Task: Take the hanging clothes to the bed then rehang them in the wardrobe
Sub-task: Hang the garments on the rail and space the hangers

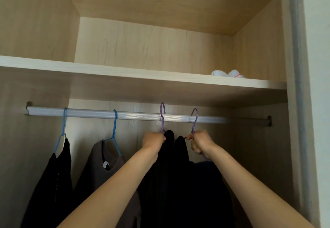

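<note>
- The left hand (pixel 154 141) is closed in a fist around the neck of a purple hanger (pixel 162 116), just below the rail (pixel 89 113).
- That hanger's hook rises above the rail; whether it rests on the rail or is lifted off cannot be told.
- The right hand (pixel 200 143) is closed around the neck of a second purple hanger (pixel 194 119), whose hook sits at the rail, a little to the right of the first.
- Dark clothes (pixel 178 183) hang from both purple hangers, bunched together between and below the two forearms.
- To the left, well apart from the hands, two blue hangers hook over the rail: one blue hanger (pixel 62 129) carries a black garment (pixel 51 183), the other blue hanger (pixel 114 131) carries a brown top (pixel 96 167) with a white label at the collar.
- Above the rail runs a pale wooden shelf (pixel 125 75); near its right end lie two white rounded objects (pixel 227 74), one with a red band.
- All of this is inside a wardrobe (pixel 292 67) with light wood walls.
</note>
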The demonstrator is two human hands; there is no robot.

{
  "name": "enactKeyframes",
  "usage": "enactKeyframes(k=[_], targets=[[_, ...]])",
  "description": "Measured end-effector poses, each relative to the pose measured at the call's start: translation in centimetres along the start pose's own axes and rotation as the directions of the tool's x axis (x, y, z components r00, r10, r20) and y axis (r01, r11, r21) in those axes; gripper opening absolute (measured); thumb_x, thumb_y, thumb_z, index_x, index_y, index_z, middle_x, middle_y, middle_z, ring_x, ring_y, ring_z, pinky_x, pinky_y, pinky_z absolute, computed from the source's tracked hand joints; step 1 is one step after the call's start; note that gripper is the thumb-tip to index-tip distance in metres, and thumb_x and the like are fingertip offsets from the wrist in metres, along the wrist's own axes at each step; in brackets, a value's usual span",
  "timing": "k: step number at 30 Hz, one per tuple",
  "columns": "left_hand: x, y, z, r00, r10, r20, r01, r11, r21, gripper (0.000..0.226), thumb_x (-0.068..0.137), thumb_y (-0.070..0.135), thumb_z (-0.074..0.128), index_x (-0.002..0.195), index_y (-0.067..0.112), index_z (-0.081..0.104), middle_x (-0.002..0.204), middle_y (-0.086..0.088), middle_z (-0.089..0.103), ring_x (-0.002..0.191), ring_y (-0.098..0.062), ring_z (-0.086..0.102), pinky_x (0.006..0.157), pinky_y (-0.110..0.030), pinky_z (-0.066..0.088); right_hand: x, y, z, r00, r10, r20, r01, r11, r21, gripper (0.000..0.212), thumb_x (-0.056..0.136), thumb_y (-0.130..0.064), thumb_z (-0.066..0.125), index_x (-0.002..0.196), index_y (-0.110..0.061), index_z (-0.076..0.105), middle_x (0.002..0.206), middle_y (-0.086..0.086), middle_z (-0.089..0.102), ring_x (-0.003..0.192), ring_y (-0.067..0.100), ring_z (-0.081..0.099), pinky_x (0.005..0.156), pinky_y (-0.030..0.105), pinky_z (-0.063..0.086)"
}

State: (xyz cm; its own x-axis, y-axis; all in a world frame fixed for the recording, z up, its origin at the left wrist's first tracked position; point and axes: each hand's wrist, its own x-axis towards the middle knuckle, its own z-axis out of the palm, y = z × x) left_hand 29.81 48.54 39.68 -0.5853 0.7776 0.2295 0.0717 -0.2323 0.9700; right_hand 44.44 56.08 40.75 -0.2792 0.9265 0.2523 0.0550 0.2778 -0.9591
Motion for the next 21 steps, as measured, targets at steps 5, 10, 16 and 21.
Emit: enactKeyframes(k=[5,10,16,21], targets=[[0.5,0.3,0.1,0.997,-0.009,0.081,0.012,0.999,-0.031,0.022,0.082,-0.005,0.054,0.063,0.006,0.057,0.067,-0.013,0.056,0.057,-0.023,0.051,0.052,-0.026,0.041,0.7,-0.2,-0.6,1.0,-0.014,-0.012,0.013,0.999,-0.046,0.032,0.098,0.0,0.029,0.075,-0.003,0.051,0.054,0.007,0.032,0.022,0.007,0.026,0.029,0.013,0.016],[1.5,-1.8,1.5,0.987,-0.093,0.134,0.097,0.995,-0.025,0.02,0.081,-0.004,0.056,0.063,0.005,0.058,0.07,-0.012,0.056,0.06,-0.024,0.051,0.056,-0.027,0.043,1.5,1.1,-0.7,0.997,0.081,-0.019,-0.082,0.996,-0.023,0.031,0.097,0.0,0.027,0.078,-0.003,0.05,0.055,0.004,0.03,0.023,0.006,0.024,0.029,0.013,0.014],[1.4,-3.2,3.2,0.97,-0.059,0.236,0.047,0.997,0.053,0.027,0.082,0.003,0.056,0.056,0.009,0.059,0.062,-0.006,0.055,0.059,-0.019,0.05,0.058,-0.026,0.038,2.0,2.4,-2.0,0.987,0.154,0.052,-0.161,0.971,0.179,0.033,0.104,-0.007,0.027,0.08,-0.006,0.05,0.034,-0.008,0.028,0.023,0.002,0.02,0.025,0.014,0.011],[3.0,-0.1,0.3,0.839,0.464,0.286,-0.517,0.512,0.686,0.021,0.089,0.023,0.053,0.083,0.009,0.068,0.084,-0.008,0.064,0.082,-0.028,0.06,0.074,-0.034,0.047,2.5,3.0,-2.9,0.993,0.118,0.024,-0.118,0.993,0.012,0.026,0.101,-0.009,0.039,0.082,-0.007,0.055,0.041,-0.005,0.035,0.025,0.003,0.024,0.027,0.015,0.015]])
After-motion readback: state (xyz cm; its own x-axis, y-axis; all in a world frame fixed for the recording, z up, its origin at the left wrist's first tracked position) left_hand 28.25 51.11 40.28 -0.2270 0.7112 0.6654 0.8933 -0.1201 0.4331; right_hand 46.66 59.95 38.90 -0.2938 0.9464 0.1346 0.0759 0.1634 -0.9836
